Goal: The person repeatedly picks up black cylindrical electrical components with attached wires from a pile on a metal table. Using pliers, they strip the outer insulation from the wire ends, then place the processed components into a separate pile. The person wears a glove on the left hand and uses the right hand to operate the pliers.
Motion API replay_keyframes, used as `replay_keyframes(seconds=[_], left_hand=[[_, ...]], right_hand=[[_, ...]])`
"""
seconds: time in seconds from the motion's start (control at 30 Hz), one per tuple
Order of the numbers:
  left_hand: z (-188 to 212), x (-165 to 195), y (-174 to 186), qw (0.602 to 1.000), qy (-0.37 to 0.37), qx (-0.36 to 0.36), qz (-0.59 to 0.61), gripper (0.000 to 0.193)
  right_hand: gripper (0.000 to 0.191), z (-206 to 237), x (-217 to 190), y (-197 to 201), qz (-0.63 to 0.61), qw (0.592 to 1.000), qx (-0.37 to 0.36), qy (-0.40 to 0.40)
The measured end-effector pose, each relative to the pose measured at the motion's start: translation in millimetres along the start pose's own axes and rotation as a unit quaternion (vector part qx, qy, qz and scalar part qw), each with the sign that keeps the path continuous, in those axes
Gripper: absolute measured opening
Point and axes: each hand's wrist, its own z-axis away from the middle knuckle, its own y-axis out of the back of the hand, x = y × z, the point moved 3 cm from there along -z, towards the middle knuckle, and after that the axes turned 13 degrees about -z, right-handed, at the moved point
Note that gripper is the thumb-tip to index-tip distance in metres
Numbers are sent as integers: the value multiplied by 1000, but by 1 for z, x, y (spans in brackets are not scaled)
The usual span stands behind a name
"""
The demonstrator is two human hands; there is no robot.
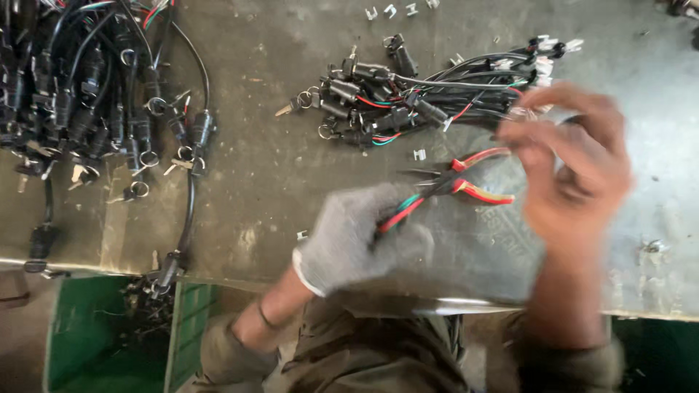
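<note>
the gloved left hand (pixel 357 236) grips a bundle of coloured wires (pixel 408 207) over the grey metal table (pixel 277 175); the blurred bare right hand (pixel 575 171) hovers near red-handled pliers (pixel 473 178) and a pile of black harnesses (pixel 408 98).

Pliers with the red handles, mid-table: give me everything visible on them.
The pliers lie near the table's middle, between the two hands. They look like needle-nose pliers: thin dark metal jaws pointing left, and two red handles with yellow trim spread apart toward the right. The upper handle runs toward the blurred bare right hand, but contact is unclear. The gloved left hand holds a bundle of wires that crosses just below the jaws. Whether the pliers rest on the table or are lifted cannot be told.
</note>
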Motion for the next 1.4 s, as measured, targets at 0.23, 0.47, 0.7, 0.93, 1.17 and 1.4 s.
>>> replay_keyframes(seconds=[0.23, 0.47, 0.7, 0.93, 1.17, 1.4], left_hand=[[54, -18, -75, 984, -4, -15, 175, 34], [42, -58, -87, 830, 139, 68, 535, 40], [33, -20, -42, 901, 72, -102, 416, 40], [44, -20, -33, 834, 45, 73, 545, 32], [20, 38, -44, 968, -250, -3, -22, 15], [39, 63, -69, 980, -92, -98, 145, 16]], right_hand=[[33, 109, 16, -84, -581, 682, 144, -419], [21, 102, -64, -112, -414, 862, 142, -255], [13, 110, -55, -64, -184, 978, 4, -101], [29, 105, -26, -84, -42, 967, -128, -215], [22, 74, -49, -30, -315, 937, 53, -140], [29, 68, -39, 11, -471, 866, 132, -103]])
